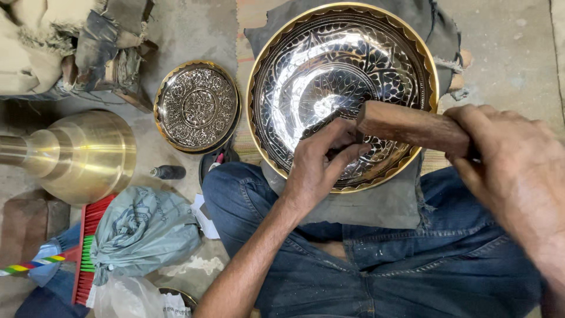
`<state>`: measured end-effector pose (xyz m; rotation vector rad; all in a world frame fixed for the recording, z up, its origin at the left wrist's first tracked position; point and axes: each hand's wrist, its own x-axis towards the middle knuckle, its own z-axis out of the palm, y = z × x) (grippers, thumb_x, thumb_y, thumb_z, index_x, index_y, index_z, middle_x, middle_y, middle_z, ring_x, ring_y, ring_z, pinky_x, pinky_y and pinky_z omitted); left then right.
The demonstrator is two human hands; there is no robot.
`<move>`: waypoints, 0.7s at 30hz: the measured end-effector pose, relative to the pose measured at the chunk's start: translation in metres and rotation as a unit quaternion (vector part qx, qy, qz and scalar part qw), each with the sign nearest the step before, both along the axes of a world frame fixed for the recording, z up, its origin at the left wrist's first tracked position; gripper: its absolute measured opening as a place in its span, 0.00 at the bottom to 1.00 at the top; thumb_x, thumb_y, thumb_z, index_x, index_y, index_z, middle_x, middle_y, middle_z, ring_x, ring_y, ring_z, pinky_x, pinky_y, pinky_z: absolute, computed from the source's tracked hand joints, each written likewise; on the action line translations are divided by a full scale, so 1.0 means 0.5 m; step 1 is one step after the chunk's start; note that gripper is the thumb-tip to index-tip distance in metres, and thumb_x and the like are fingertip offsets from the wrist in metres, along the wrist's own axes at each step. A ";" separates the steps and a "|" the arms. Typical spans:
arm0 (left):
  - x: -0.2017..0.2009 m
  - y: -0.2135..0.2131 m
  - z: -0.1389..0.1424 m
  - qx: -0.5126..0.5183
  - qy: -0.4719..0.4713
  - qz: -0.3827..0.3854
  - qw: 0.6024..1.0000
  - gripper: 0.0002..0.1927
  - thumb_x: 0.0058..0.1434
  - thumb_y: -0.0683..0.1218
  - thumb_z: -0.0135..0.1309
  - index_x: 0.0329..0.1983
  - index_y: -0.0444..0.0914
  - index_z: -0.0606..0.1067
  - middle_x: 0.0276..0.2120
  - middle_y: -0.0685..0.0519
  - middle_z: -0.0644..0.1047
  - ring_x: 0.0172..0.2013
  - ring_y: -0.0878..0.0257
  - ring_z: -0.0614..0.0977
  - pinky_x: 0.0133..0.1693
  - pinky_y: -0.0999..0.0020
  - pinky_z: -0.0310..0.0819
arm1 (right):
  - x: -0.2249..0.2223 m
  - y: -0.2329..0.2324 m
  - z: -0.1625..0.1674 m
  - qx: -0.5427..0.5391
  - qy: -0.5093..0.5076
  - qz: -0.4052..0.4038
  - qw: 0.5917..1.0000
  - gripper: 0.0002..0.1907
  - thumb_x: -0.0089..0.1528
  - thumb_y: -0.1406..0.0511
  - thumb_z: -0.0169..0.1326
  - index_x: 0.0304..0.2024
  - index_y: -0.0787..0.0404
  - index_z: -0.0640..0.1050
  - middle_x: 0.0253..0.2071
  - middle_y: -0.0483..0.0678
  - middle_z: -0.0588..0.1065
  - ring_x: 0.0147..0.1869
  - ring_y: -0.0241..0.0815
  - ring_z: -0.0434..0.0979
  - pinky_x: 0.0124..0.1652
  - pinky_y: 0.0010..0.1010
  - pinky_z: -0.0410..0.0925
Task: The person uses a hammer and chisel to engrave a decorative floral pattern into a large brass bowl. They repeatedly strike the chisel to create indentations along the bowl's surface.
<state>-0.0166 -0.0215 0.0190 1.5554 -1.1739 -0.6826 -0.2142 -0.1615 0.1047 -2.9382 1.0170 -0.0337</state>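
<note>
Here the left hand (321,162) is pinching a small tool against the large engraved brass bowl (329,76), seemingly heavy and rigid, while the right hand (518,171) is clenching a brown wooden block (412,126).

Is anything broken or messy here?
The big engraved bowl looks whole. The dark cloth under it is frayed and torn at the edges, and the padding at top left is ragged. Bags and a brush lie jumbled on the floor.
</note>
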 end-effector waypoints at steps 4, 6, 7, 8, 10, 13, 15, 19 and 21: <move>-0.004 0.001 -0.004 -0.002 -0.008 0.010 1.000 0.14 0.68 0.43 0.57 0.56 0.37 0.74 0.41 0.49 0.84 0.45 0.60 0.89 0.44 0.65 0.87 | 0.012 -0.025 0.008 -0.010 0.040 0.005 0.999 0.19 0.57 0.64 0.63 0.51 0.58 0.77 0.37 0.49 0.78 0.43 0.48 0.81 0.47 0.39 0.73; -0.003 0.000 -0.011 0.014 -0.004 0.009 1.000 0.14 0.69 0.44 0.57 0.56 0.37 0.74 0.41 0.49 0.85 0.44 0.61 0.89 0.45 0.65 0.88 | 0.015 -0.037 0.005 0.004 0.041 -0.005 0.999 0.17 0.58 0.63 0.63 0.49 0.58 0.77 0.35 0.50 0.79 0.43 0.49 0.81 0.46 0.39 0.73; -0.002 -0.001 -0.014 0.013 -0.013 0.008 1.000 0.14 0.69 0.44 0.57 0.56 0.37 0.74 0.41 0.49 0.85 0.45 0.60 0.89 0.45 0.65 0.88 | 0.016 -0.045 0.002 0.023 0.041 -0.014 0.999 0.17 0.59 0.63 0.63 0.50 0.58 0.77 0.35 0.51 0.79 0.41 0.48 0.82 0.45 0.39 0.74; -0.001 -0.002 -0.017 0.012 -0.021 0.006 1.000 0.14 0.69 0.44 0.57 0.56 0.38 0.74 0.42 0.49 0.85 0.45 0.60 0.88 0.45 0.64 0.88 | 0.016 -0.051 -0.002 0.043 0.042 -0.024 0.998 0.17 0.60 0.63 0.62 0.50 0.59 0.77 0.34 0.51 0.79 0.38 0.47 0.82 0.44 0.39 0.74; -0.002 -0.002 -0.020 0.012 -0.028 0.007 1.000 0.14 0.68 0.45 0.57 0.55 0.38 0.74 0.43 0.49 0.85 0.45 0.59 0.88 0.45 0.64 0.88 | 0.013 -0.060 -0.010 0.051 0.055 -0.022 0.997 0.16 0.61 0.62 0.61 0.50 0.58 0.76 0.34 0.52 0.79 0.37 0.46 0.82 0.43 0.38 0.75; -0.004 -0.004 -0.021 0.018 -0.025 0.009 0.999 0.14 0.68 0.45 0.58 0.55 0.38 0.74 0.42 0.49 0.85 0.44 0.59 0.89 0.45 0.64 0.89 | 0.005 -0.073 -0.022 0.011 0.065 0.024 0.998 0.16 0.60 0.61 0.62 0.48 0.57 0.76 0.34 0.50 0.79 0.38 0.46 0.83 0.43 0.38 0.75; -0.004 -0.004 -0.018 0.030 -0.020 0.007 0.999 0.15 0.68 0.45 0.58 0.55 0.38 0.74 0.40 0.49 0.85 0.43 0.60 0.89 0.45 0.64 0.88 | 0.001 -0.080 -0.027 -0.020 0.039 0.074 0.996 0.17 0.55 0.61 0.63 0.45 0.55 0.77 0.33 0.48 0.80 0.38 0.47 0.83 0.43 0.40 0.74; -0.003 -0.004 -0.012 0.009 -0.021 0.015 1.000 0.15 0.67 0.45 0.58 0.56 0.37 0.74 0.42 0.49 0.85 0.45 0.60 0.88 0.45 0.65 0.88 | -0.005 -0.084 -0.030 -0.003 -0.006 0.055 0.998 0.18 0.58 0.62 0.62 0.49 0.59 0.75 0.38 0.51 0.79 0.40 0.50 0.82 0.42 0.40 0.74; -0.003 -0.003 -0.010 0.028 -0.004 0.013 1.000 0.14 0.68 0.45 0.58 0.55 0.38 0.74 0.39 0.50 0.85 0.43 0.62 0.89 0.45 0.66 0.88 | -0.006 -0.081 -0.029 -0.046 0.020 0.078 0.996 0.15 0.59 0.61 0.62 0.47 0.56 0.75 0.40 0.49 0.79 0.41 0.48 0.82 0.46 0.40 0.74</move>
